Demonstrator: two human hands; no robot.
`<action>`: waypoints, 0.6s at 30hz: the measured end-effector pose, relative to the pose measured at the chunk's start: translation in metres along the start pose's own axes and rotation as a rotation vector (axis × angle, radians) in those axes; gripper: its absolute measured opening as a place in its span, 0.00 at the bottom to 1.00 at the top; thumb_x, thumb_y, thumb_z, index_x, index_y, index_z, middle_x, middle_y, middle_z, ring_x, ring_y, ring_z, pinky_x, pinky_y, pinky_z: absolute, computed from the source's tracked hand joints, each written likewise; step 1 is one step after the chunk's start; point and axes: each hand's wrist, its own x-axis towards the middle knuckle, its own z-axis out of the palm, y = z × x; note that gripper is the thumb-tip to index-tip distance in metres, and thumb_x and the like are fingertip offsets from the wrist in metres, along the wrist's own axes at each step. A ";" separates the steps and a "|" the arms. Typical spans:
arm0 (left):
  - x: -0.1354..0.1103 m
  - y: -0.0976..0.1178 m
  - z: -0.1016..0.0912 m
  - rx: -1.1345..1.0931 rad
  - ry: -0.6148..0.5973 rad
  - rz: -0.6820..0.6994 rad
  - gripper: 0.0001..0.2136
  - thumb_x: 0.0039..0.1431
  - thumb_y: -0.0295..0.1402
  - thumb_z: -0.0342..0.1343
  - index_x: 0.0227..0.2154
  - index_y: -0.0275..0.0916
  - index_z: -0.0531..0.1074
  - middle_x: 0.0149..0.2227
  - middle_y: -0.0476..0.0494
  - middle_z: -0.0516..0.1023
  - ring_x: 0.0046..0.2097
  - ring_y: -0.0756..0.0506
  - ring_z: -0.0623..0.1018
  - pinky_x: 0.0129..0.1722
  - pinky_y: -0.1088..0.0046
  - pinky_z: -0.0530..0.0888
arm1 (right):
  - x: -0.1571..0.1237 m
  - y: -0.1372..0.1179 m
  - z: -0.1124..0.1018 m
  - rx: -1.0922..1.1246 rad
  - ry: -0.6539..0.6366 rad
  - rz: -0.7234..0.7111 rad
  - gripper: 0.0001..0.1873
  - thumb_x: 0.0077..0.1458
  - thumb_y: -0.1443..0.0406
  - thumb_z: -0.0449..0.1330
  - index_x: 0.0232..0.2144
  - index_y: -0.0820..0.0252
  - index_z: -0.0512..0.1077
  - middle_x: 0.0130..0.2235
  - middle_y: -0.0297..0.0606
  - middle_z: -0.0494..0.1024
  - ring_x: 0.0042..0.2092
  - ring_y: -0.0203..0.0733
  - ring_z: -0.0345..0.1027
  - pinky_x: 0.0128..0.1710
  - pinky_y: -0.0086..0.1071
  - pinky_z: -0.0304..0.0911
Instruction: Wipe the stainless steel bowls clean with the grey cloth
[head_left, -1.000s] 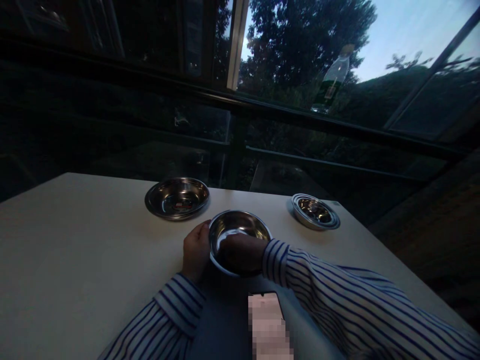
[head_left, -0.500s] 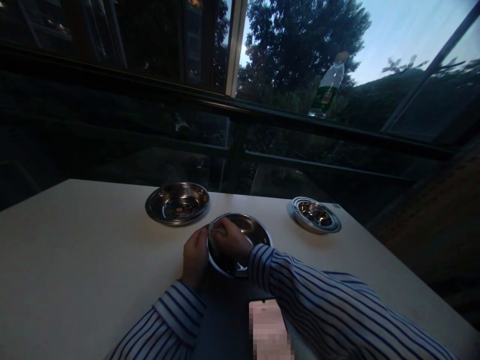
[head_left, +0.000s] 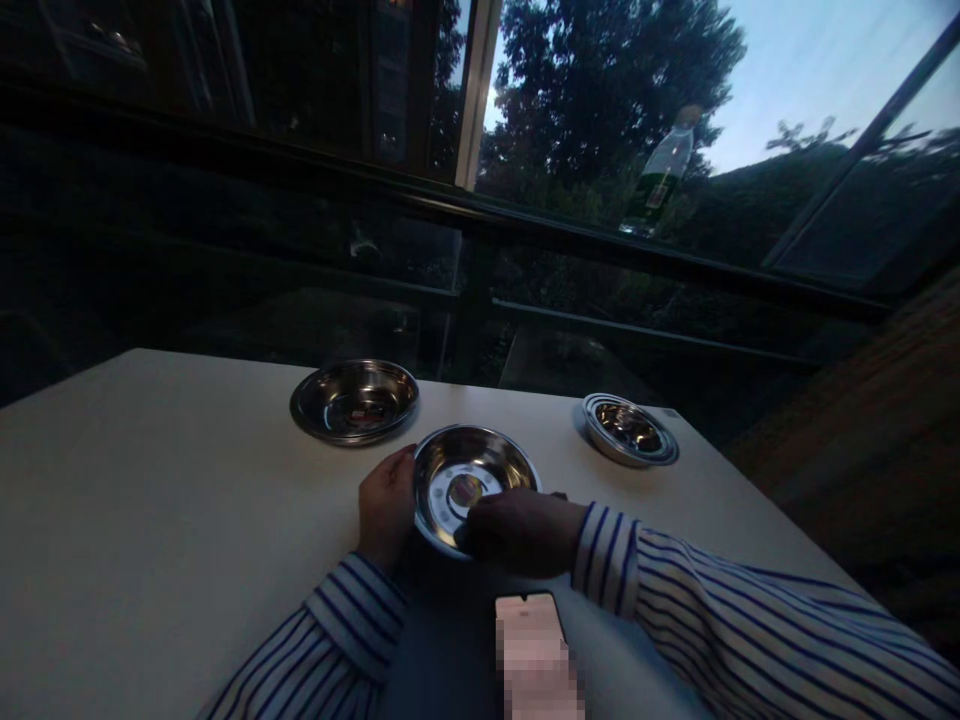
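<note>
A shiny stainless steel bowl (head_left: 514, 462) stands on the white table in front of me, with a round coloured label on its inner bottom. My left hand (head_left: 387, 508) grips its left side, fingers against the outer wall near the rim. Over the front right rim reaches my right hand (head_left: 521, 530), its curled fingers dipping inside the bowl by the label. The fingertips are dark and partly hidden, so whatever they hold cannot be made out.
A wider steel basin (head_left: 354, 400) lies at the back left of the table (head_left: 187, 480). Stacked steel bowls (head_left: 630, 430) stand at the back right. A phone (head_left: 531, 640) lies near the front edge. Beyond the table is a window, with a bottle (head_left: 660, 175) appearing in the glass.
My right hand has moved from the bowl's left rim, where it pinched something pale, to the front right rim. The label inside now shows. My left hand stays on the bowl's left side.
</note>
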 end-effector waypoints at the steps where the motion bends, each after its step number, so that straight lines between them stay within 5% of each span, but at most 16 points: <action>1: 0.000 0.000 0.000 0.010 -0.004 0.002 0.16 0.49 0.35 0.50 0.36 0.31 0.75 0.37 0.39 0.80 0.41 0.42 0.77 0.41 0.68 0.71 | -0.004 0.007 -0.003 -0.058 -0.056 -0.001 0.07 0.50 0.66 0.55 0.30 0.62 0.72 0.30 0.40 0.76 0.29 0.37 0.68 0.27 0.28 0.59; 7: -0.001 0.003 0.000 0.049 -0.053 0.021 0.16 0.51 0.35 0.50 0.38 0.32 0.75 0.39 0.39 0.79 0.41 0.43 0.77 0.42 0.69 0.71 | 0.003 0.049 -0.016 -0.540 0.018 -0.056 0.08 0.52 0.72 0.53 0.30 0.61 0.73 0.37 0.42 0.75 0.40 0.45 0.67 0.37 0.38 0.59; 14: 0.002 0.000 -0.002 0.034 -0.098 0.043 0.16 0.50 0.35 0.50 0.38 0.31 0.75 0.38 0.39 0.80 0.38 0.43 0.78 0.40 0.68 0.73 | 0.059 0.051 -0.014 -0.619 0.055 -0.270 0.16 0.60 0.70 0.43 0.39 0.66 0.71 0.46 0.47 0.69 0.50 0.45 0.57 0.43 0.37 0.57; 18: 0.003 -0.001 -0.002 0.057 -0.085 0.057 0.16 0.50 0.35 0.50 0.38 0.32 0.75 0.38 0.40 0.80 0.38 0.43 0.78 0.39 0.70 0.73 | 0.051 0.056 -0.017 -0.606 0.050 -0.232 0.13 0.59 0.70 0.47 0.38 0.65 0.71 0.45 0.47 0.70 0.48 0.46 0.60 0.42 0.38 0.58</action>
